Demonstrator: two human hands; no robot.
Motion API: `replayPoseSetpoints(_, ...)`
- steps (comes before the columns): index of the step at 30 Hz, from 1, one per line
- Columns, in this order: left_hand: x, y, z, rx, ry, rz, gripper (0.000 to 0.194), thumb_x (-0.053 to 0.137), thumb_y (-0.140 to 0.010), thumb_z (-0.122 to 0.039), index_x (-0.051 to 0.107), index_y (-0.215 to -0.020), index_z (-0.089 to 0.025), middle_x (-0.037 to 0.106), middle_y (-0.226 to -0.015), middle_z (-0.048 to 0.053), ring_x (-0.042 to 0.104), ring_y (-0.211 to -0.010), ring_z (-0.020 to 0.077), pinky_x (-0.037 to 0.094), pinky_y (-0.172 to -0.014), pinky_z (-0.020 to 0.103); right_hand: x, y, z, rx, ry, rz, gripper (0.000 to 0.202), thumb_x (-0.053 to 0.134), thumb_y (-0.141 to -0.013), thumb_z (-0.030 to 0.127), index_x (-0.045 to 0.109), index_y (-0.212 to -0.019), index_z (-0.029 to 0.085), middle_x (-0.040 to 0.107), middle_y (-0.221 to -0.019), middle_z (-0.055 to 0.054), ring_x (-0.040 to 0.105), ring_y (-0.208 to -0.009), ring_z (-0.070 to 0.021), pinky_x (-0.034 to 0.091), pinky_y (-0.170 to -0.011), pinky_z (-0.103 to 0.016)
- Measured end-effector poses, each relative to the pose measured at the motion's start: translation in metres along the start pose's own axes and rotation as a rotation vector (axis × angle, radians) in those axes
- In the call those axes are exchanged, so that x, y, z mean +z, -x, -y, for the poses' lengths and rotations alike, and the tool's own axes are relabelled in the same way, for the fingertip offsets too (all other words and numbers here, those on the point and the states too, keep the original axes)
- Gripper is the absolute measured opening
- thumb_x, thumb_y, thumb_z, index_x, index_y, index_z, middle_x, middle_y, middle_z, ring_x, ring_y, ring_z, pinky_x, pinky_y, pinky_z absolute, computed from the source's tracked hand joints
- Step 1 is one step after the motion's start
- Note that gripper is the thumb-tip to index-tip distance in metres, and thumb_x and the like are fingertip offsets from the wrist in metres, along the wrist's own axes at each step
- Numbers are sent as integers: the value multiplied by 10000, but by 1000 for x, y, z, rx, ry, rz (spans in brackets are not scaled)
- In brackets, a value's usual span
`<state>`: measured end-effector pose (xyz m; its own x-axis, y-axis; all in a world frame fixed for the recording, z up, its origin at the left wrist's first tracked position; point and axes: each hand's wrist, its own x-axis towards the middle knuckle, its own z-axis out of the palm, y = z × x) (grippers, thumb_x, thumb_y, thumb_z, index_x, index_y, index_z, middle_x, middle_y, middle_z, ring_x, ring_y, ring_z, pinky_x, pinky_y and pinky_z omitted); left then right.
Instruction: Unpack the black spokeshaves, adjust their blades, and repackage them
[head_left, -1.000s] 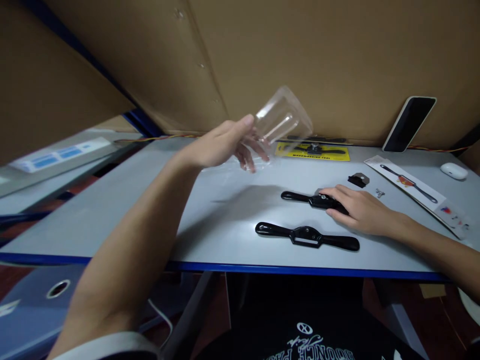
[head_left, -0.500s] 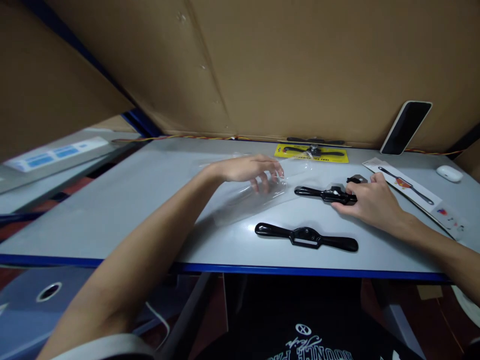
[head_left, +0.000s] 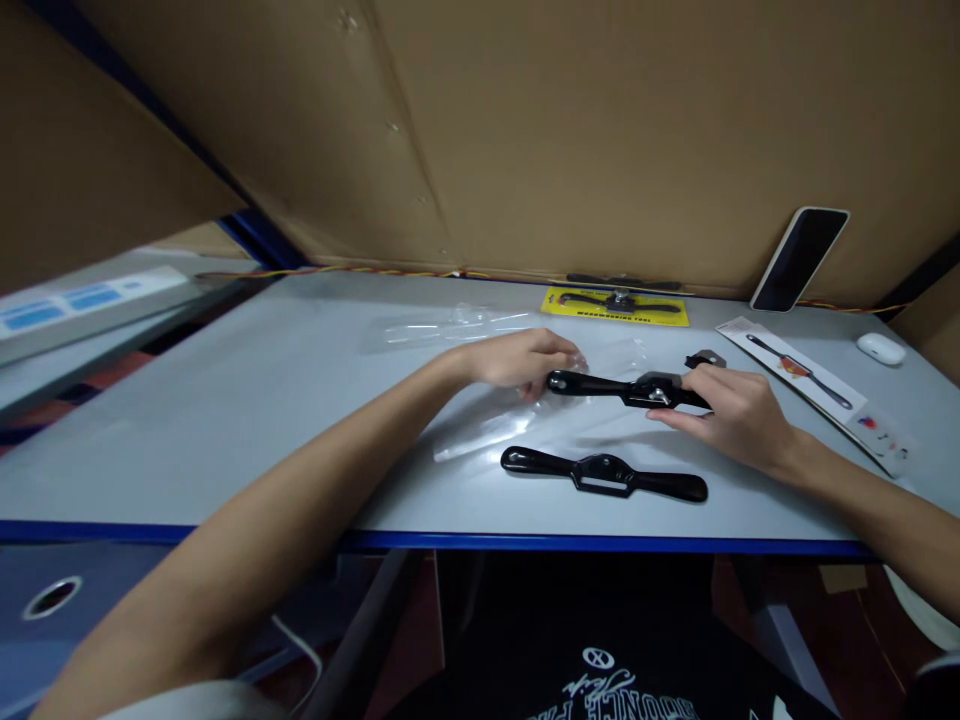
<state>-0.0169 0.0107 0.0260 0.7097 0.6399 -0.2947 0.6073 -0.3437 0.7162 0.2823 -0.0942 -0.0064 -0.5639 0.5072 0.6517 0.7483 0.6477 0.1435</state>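
Note:
In the head view my right hand [head_left: 739, 415] is closed round the right part of a black two-handled tool [head_left: 592, 384], which has a silver screw near its middle. My left hand [head_left: 525, 360] has its fingers curled on a clear plastic bag [head_left: 487, 425], close to the tool's left handle end. In front of both hands a second black two-handled frame [head_left: 604, 474] lies flat, with an open slot at its centre. A small dark metal part [head_left: 705, 358] lies just behind my right hand.
Behind are a yellow card with a tool [head_left: 615, 307] and a phone [head_left: 801, 258] leaning on the cardboard wall. At right lie a printed package [head_left: 799, 370] and a white earbud case [head_left: 881, 348]. Another clear bag [head_left: 457, 325] is at the back. Blue edging [head_left: 600, 543] borders the table's front.
My right hand has lifted the black tool slightly and moved it left. My left hand's fingers have closed onto the plastic bag.

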Motion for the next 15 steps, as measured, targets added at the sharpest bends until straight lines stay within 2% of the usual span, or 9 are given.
replayPoseSetpoints(2,9,1,-7,85,10,66,388,524,-924,-363,693,-1197,-146,657,-815,29,562,-598,127,475,-567,235,1,1,1,-13,20,0,321,691,-983,462,681,-823,184,708,-738,-49,606,-595,-154,377,-538,-296)
replayPoseSetpoints(4,14,1,-10,137,36,123,456,512,-908,-313,661,-1304,-145,675,-828,24,555,-596,119,461,-565,222,4,2,1,-26,31,21,205,662,-985,329,689,-835,192,739,-783,-47,614,-595,-149,371,-537,-293)
replayPoseSetpoints(7,17,1,-10,178,3,140,518,488,-948,-320,617,-1419,-150,720,-874,36,570,-557,113,456,-564,232,8,4,-1,-46,25,70,151,587,-896,131,697,-829,209,717,-685,-11,592,-546,-152,364,-546,-301)
replayPoseSetpoints(10,20,-2,-12,224,-229,6,476,478,-998,-355,662,-1401,-180,765,-951,66,633,-608,139,476,-645,268,10,2,-1,-19,11,81,225,545,-809,66,706,-875,210,695,-642,-3,591,-542,-164,384,-569,-307)
replayPoseSetpoints(13,27,-5,-16,255,-515,-152,466,438,-1043,-402,686,-1397,-227,794,-1017,97,701,-781,208,472,-750,315,9,-1,0,37,-39,68,291,515,-743,41,679,-927,195,707,-726,-22,615,-603,-175,417,-592,-304)
replayPoseSetpoints(15,29,-6,-17,254,-592,-235,503,376,-1065,-445,686,-1396,-226,800,-1029,108,711,-843,236,466,-772,332,7,-4,2,102,-84,97,274,513,-723,42,646,-903,201,692,-813,-44,621,-667,-182,423,-597,-300)
